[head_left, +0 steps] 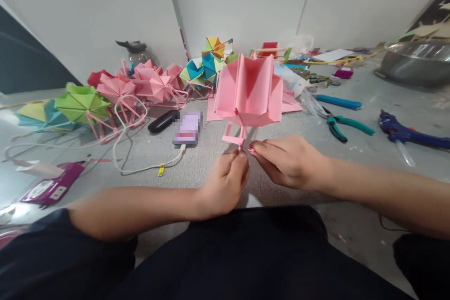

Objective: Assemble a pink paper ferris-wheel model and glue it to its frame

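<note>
A pink folded-paper wheel [249, 89] with wide, pocket-like vanes stands in front of me, carried on thin rolled-paper legs [233, 140]. My left hand [225, 180] is closed round the near lower end of these legs, just under the wheel. Close by on the right, my right hand [291, 161] pinches a small pink piece of paper [251, 149] between thumb and fingertips. A narrow gap separates that piece from the legs. Behind the wheel, flat pink paper [290, 103] lies on the table.
Finished paper wheels in pink, green [82, 103] and blue line the back left. A phone [188, 127] on a white cable and a black case [163, 122] lie left. Pliers [346, 126], a blue-handled tool [339, 101], a glue gun [411, 132] and a metal bowl [415, 65] are right.
</note>
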`<state>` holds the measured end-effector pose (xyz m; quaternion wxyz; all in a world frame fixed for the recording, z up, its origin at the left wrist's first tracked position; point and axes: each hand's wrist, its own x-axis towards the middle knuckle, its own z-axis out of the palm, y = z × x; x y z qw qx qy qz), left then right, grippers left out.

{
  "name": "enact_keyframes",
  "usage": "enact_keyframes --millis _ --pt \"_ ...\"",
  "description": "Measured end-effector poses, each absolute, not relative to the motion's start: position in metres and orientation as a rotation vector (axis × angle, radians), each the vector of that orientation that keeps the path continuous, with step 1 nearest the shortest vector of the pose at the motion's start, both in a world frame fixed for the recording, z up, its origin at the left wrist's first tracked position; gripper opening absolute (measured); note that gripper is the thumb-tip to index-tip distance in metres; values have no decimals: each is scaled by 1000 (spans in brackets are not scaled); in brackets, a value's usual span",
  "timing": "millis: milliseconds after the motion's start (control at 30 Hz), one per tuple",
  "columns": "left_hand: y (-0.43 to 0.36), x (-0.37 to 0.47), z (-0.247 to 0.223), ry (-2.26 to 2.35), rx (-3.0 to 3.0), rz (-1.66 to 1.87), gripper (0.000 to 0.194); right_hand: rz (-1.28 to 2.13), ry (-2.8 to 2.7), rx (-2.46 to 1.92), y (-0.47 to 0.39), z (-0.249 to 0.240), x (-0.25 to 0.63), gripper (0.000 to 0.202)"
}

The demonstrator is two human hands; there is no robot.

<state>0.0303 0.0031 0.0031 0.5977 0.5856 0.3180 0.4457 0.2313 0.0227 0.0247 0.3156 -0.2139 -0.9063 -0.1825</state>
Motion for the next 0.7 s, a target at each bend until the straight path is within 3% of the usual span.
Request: enact_keyframes --millis 500,700 --pt "3 29 7 770 1518 962 58 -379 -2362 -572 27 20 226 16" --pt "4 27 13 776 1362 918 52 -336 -2373 -642 29 13 230 20"
